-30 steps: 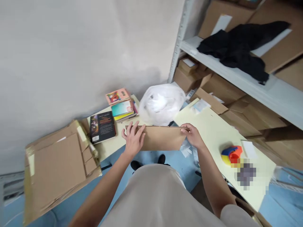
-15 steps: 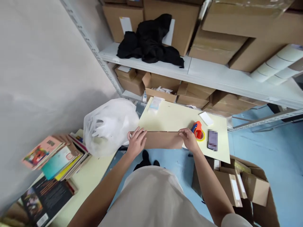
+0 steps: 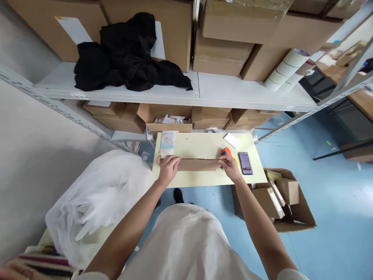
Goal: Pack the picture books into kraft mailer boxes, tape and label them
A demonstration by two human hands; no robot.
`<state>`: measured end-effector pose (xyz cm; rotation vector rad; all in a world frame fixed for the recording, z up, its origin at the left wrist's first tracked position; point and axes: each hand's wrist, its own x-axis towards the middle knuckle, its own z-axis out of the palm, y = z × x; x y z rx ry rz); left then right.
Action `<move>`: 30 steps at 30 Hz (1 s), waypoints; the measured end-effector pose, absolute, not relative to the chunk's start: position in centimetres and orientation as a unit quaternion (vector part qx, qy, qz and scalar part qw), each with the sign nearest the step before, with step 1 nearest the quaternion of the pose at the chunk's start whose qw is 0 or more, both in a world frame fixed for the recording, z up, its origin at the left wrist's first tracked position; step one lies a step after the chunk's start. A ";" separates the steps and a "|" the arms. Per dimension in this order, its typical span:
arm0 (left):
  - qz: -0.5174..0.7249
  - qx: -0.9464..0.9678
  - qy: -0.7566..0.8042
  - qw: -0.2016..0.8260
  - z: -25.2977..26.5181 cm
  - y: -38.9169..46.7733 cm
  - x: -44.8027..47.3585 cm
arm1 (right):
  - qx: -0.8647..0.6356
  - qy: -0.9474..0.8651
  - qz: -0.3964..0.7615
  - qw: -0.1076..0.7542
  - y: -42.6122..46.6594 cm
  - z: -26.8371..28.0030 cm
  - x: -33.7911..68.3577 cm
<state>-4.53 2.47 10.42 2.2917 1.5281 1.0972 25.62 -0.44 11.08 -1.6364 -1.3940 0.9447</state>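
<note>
on my left, a big translucent white plastic bag point(image 3: 99, 194) bulges beside me; a second ago it stood ahead of me, so i have turned to face the shelves. next comes a small white-and-blue plastic packet point(image 3: 167, 140) near the table's far left corner. just below it my left hand point(image 3: 168, 170) grips one end of a flat brown cardboard piece point(image 3: 198, 165), as it did before. the cardboard hung over the floor a moment ago; now it is above the pale yellow rectangular table point(image 3: 201, 144), so i have a work surface under it, though i cannot tell whether they touch. my right hand point(image 3: 229, 166) pinches the other end, partly hiding an orange-and-blue plastic tape dispenser point(image 3: 226, 151). farther right lie a flat white box point(image 3: 232, 140) and a dark-edged phone with a purplish screen point(image 3: 245, 163).
</note>
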 end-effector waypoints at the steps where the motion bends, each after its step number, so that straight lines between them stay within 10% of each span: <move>1: 0.371 0.775 0.504 0.092 10.4 3.1 -4.6 | -0.647 -0.541 0.372 0.389 -0.4 11.2 25.6; 21: 0.237 0.882 0.405 0.044 8.2 3.3 -5.7 | -0.549 -0.617 0.564 -0.025 7.3 16.8 27.4; 30: 0.237 0.864 0.443 0.037 8.8 2.7 -4.2 | -0.585 -0.790 0.178 -0.053 7.9 17.3 25.9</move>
